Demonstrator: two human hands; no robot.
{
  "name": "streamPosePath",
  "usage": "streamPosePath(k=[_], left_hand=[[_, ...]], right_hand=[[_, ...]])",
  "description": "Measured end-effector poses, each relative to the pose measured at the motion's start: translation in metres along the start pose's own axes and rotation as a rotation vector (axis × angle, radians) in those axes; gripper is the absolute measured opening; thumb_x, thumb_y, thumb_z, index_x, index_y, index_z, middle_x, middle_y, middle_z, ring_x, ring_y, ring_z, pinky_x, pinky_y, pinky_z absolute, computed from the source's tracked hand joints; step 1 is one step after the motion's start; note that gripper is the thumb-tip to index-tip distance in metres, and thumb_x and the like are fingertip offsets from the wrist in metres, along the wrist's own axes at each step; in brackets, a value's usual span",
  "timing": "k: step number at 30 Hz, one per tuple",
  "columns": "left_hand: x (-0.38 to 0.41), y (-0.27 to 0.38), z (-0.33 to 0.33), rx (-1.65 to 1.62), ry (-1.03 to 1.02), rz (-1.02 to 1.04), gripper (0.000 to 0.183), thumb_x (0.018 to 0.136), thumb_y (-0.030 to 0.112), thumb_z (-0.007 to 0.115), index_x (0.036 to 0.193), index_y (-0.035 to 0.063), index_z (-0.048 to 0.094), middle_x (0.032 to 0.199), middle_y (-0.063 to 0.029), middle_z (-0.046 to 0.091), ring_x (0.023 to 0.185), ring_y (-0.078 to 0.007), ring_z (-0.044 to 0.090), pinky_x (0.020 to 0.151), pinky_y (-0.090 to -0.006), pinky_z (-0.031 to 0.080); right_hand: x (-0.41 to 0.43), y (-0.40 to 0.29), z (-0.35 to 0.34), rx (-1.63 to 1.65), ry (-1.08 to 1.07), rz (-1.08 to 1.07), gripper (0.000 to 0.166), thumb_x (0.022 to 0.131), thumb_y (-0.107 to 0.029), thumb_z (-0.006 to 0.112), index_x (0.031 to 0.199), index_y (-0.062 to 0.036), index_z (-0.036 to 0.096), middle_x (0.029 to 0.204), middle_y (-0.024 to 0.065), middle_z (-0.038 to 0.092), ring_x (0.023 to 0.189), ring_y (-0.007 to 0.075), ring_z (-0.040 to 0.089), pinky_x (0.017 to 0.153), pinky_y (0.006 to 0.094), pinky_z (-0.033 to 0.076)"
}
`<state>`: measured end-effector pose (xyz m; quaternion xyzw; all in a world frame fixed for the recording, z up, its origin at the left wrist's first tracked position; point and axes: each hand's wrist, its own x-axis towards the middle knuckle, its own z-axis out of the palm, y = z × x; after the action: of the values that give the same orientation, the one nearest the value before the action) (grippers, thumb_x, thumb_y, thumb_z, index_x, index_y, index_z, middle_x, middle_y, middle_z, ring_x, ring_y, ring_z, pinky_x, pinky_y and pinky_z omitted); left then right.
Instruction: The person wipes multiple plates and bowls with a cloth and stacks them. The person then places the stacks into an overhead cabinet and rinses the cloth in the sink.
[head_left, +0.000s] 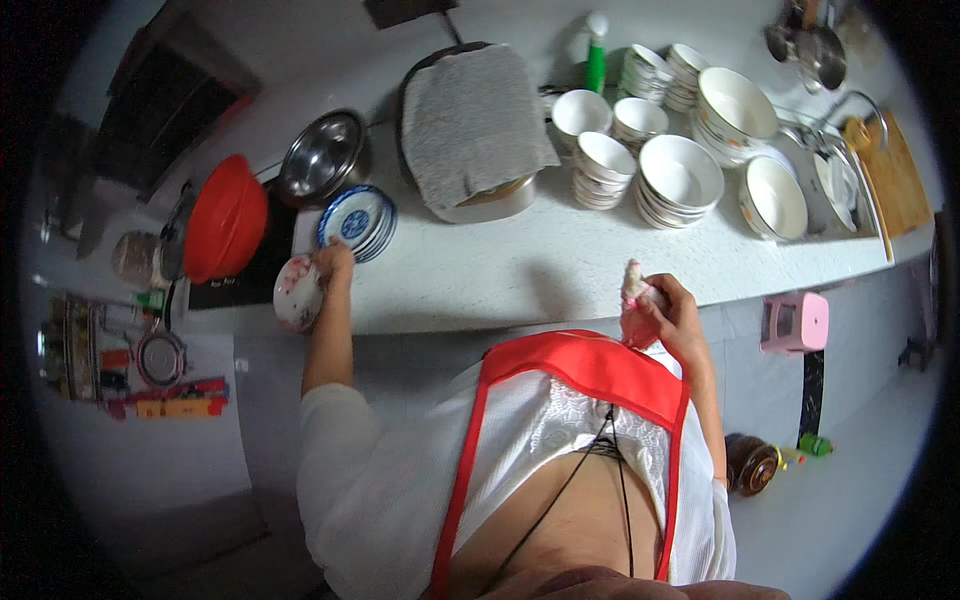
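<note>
My left hand (335, 262) is closed on the rim of a floral-patterned plate or shallow bowl (297, 292) at the counter's left front edge. Right beside that hand is a stack of blue-and-white dishes (358, 221). In my right hand (670, 304) is a bunched pink-and-white cloth (636, 304), held over the front edge of the white counter (480, 277). White bowls (681, 176) stand in several stacks behind that hand.
A red plastic basin (225, 219) and a steel bowl (322, 157) sit at the left. Farther back are a cloth-covered appliance or container (476, 124) and a green bottle (595, 64). The sink (817, 184) with dishes is at the right; a pink stool (796, 322) stands below.
</note>
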<state>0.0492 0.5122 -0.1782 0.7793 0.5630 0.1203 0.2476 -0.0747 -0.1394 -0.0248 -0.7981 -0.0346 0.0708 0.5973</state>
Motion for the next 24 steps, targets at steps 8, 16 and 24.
streamPosePath(k=[8,16,24], left_hand=[[-0.108,0.056,-0.048,0.064,-0.015,0.078,0.074,0.089,0.052,0.043,0.129,-0.0079,0.029,0.127,-0.0270,0.043,0.115,-0.0390,0.046,0.098,-0.0495,0.033],[-0.154,0.029,-0.048,-0.456,-0.313,0.111,0.050,0.090,0.037,0.051,0.125,0.0021,0.040,0.095,-0.0151,0.058,0.068,-0.0196,0.059,0.042,-0.0250,0.044],[-0.355,0.050,-0.064,-0.474,-1.348,0.446,0.041,0.093,0.039,0.046,0.123,0.0106,0.049,0.099,-0.0076,0.053,0.073,-0.0141,0.056,0.062,-0.0263,0.048]], right_hand=[[-0.004,0.010,-0.006,0.016,0.091,0.029,0.024,0.084,-0.009,0.061,0.104,0.0021,0.054,0.088,0.0087,0.059,0.083,0.0139,0.054,0.076,0.0272,0.044],[-0.007,0.027,-0.026,0.290,0.214,0.059,0.027,0.086,-0.013,0.061,0.106,0.0019,0.051,0.094,0.0067,0.058,0.085,0.0126,0.054,0.077,0.0259,0.044],[0.008,-0.006,-0.011,0.575,0.099,0.198,0.023,0.088,-0.012,0.055,0.107,0.0013,0.051,0.094,0.0088,0.060,0.080,0.0153,0.059,0.070,0.0277,0.048]])
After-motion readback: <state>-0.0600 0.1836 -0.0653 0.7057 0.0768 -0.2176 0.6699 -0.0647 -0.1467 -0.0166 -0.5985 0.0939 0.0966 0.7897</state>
